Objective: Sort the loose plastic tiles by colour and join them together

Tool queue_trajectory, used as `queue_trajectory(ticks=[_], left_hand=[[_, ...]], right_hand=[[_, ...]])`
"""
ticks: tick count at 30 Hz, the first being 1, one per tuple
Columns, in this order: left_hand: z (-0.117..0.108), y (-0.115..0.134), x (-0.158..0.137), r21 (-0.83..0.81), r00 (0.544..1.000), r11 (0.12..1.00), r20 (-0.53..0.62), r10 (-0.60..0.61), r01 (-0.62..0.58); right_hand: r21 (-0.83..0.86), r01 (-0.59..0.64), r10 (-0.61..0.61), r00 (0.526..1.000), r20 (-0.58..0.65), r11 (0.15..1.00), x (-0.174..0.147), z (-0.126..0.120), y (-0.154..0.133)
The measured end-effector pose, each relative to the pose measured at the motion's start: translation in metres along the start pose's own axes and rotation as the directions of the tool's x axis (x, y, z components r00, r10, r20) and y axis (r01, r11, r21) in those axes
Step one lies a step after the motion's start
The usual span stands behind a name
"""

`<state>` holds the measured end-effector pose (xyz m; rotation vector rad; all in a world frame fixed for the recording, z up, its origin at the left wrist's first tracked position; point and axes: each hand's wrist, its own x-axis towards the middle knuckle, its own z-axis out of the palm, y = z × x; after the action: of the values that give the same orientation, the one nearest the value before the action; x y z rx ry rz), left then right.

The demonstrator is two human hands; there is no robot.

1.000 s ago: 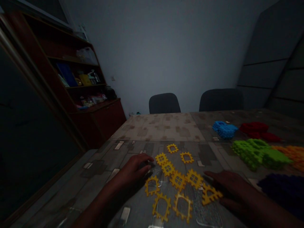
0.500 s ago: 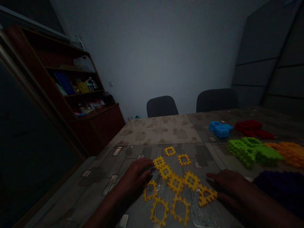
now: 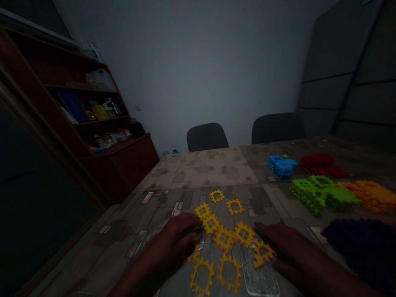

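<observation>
Several flat yellow plastic building pieces with toothed edges lie on the patterned tablecloth. My left hand (image 3: 177,237) is at their left side, fingers bent and a little apart, by a window piece (image 3: 210,223). It partly covers a square frame piece (image 3: 194,255). To the right, my right hand (image 3: 287,243) has its fingers stretched out beside a triangular piece (image 3: 262,252) and near another window piece (image 3: 244,234). A further window piece (image 3: 224,238) lies between the hands. Open frame pieces (image 3: 229,272) are nearest me, and two more frames (image 3: 235,206) lie farther off.
On the right of the table (image 3: 192,169) are piles of blue (image 3: 282,166), red (image 3: 321,164), green (image 3: 321,194), orange (image 3: 368,195) and dark purple pieces (image 3: 361,243). Two dark chairs (image 3: 207,137) stand behind the table, and a shelf cabinet (image 3: 120,161) at the left.
My right hand has moved left, closer to the window and triangular pieces. My left hand has shifted slightly toward me and covers more of the frame piece. The camera view has moved a little.
</observation>
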<state>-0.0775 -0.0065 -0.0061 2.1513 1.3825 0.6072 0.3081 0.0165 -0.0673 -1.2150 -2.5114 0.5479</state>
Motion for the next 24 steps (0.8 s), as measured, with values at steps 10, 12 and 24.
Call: queue_trajectory(ticks=[10,12,24], left_hand=[[-0.007,0.042,-0.019,0.004,0.929,0.996,0.359,-0.087,0.091],[-0.001,0.044,-0.023,0.068,0.920,0.996,0.384,-0.077,0.055],[0.014,0.055,-0.021,0.256,0.940,0.967,0.324,-0.107,0.022]], right_hand=[[0.008,-0.026,0.025,0.999,0.029,1.000,-0.005,-0.004,0.006],[0.010,-0.011,0.011,0.999,0.033,1.000,-0.005,-0.010,0.003],[-0.017,-0.016,0.017,0.999,0.048,1.000,-0.003,-0.009,0.002]])
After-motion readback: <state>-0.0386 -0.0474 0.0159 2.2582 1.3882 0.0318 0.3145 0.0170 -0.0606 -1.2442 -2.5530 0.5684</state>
